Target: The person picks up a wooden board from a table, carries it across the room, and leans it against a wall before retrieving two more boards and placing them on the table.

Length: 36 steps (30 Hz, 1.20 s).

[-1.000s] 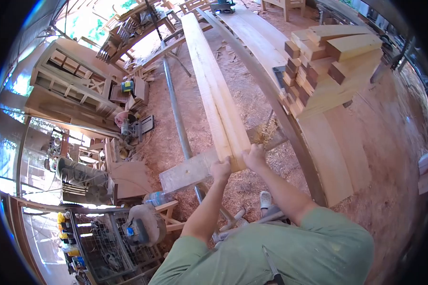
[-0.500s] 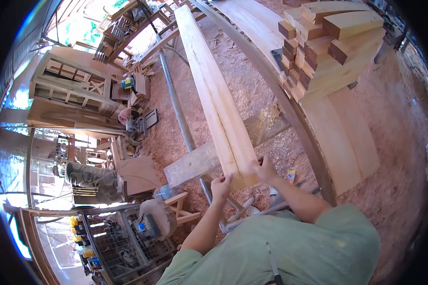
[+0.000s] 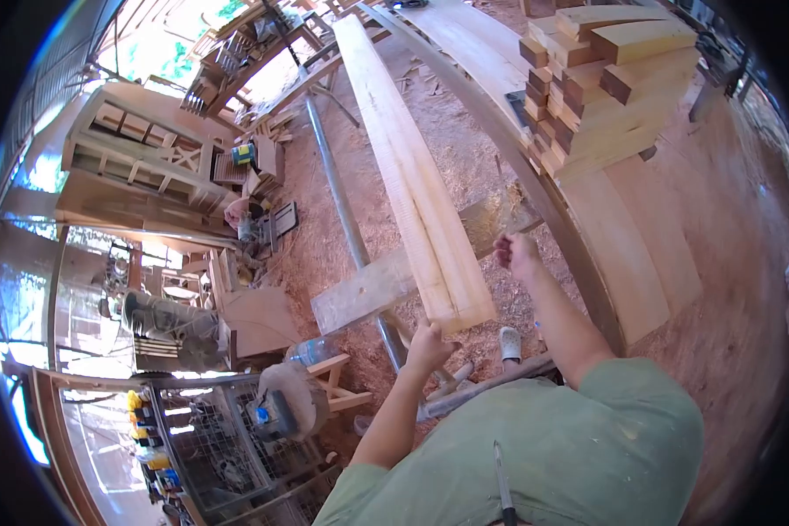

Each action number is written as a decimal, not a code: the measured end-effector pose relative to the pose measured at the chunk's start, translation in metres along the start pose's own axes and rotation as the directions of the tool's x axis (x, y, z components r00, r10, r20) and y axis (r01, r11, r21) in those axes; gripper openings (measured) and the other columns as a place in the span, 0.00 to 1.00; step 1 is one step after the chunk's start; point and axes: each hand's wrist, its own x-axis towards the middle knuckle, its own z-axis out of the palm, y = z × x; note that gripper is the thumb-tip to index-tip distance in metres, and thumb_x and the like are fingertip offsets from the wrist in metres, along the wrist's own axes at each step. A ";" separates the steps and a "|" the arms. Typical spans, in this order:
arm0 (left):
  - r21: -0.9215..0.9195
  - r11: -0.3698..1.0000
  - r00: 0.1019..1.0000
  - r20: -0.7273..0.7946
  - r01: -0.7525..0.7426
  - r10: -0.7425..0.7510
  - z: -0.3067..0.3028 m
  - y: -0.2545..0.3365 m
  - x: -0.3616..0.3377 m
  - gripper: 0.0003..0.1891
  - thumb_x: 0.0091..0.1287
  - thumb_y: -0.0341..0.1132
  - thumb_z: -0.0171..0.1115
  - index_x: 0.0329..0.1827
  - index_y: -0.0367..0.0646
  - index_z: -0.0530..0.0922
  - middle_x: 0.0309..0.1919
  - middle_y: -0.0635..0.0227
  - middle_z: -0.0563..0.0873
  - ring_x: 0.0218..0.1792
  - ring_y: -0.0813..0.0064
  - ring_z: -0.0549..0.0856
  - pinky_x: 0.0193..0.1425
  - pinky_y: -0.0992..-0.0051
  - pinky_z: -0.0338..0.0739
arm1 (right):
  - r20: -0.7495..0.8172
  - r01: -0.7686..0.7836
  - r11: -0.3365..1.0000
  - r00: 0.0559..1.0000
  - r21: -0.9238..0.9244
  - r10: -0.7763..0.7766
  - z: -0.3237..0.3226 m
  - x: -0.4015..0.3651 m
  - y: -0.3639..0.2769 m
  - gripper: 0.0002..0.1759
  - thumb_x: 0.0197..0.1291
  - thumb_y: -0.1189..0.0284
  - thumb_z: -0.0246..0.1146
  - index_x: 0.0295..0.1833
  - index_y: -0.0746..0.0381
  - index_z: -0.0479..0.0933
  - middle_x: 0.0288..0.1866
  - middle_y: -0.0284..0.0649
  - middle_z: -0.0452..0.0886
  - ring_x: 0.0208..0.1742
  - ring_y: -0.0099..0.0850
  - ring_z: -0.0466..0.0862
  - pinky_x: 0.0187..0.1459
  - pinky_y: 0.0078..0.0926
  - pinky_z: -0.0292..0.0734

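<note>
plainly, left hand (image 3: 430, 349) touches the plank (image 3: 412, 193), right hand (image 3: 522, 255) beside it

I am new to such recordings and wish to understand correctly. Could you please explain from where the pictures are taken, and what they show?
No robot here: a person works with two bare hands. Every picture comes from one camera on that person's head, looking forward and down, so the green shirt is the wearer's own. A long wooden plank lies across a shorter board. The left hand is at the plank's near left corner, seemingly touching it; the right hand is off the plank, to its right, loosely curled, with nothing visibly held. Further right stands a timber stack.
</note>
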 end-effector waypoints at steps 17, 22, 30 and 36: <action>0.124 0.992 0.997 0.078 -0.005 -0.004 -0.014 -0.010 0.025 0.14 0.58 0.42 0.67 0.33 0.38 0.84 0.33 0.46 0.85 0.40 0.51 0.85 0.46 0.57 0.79 | 0.136 0.302 0.586 0.941 -0.752 -0.310 0.023 -0.024 0.078 0.31 0.57 0.52 0.65 0.50 0.72 0.79 0.46 0.54 0.84 0.49 0.39 0.85 0.50 0.33 0.78; -0.080 0.991 0.980 0.175 0.108 -0.093 -0.006 -0.018 0.049 0.21 0.60 0.45 0.70 0.46 0.36 0.83 0.36 0.54 0.88 0.39 0.62 0.87 0.47 0.65 0.79 | 0.240 0.367 0.576 0.927 -0.730 -0.287 0.036 -0.064 0.064 0.35 0.59 0.48 0.63 0.50 0.74 0.79 0.48 0.56 0.83 0.51 0.43 0.84 0.53 0.37 0.76; -0.715 0.607 0.849 -0.036 0.347 -0.528 0.054 -0.005 0.012 0.28 0.63 0.54 0.66 0.47 0.32 0.80 0.33 0.57 0.85 0.28 0.73 0.83 0.24 0.71 0.76 | 0.281 0.450 0.536 0.886 -0.715 -0.369 -0.007 -0.062 0.097 0.35 0.61 0.48 0.61 0.54 0.72 0.78 0.51 0.55 0.83 0.54 0.43 0.83 0.57 0.36 0.75; -0.890 0.388 0.949 0.131 0.240 -0.287 0.119 -0.002 -0.057 0.31 0.71 0.52 0.58 0.64 0.33 0.68 0.49 0.58 0.83 0.44 0.69 0.84 0.46 0.68 0.82 | 0.242 0.342 0.428 0.932 -0.836 -0.272 -0.044 -0.146 0.110 0.38 0.62 0.51 0.62 0.58 0.79 0.70 0.56 0.63 0.78 0.60 0.47 0.79 0.61 0.37 0.72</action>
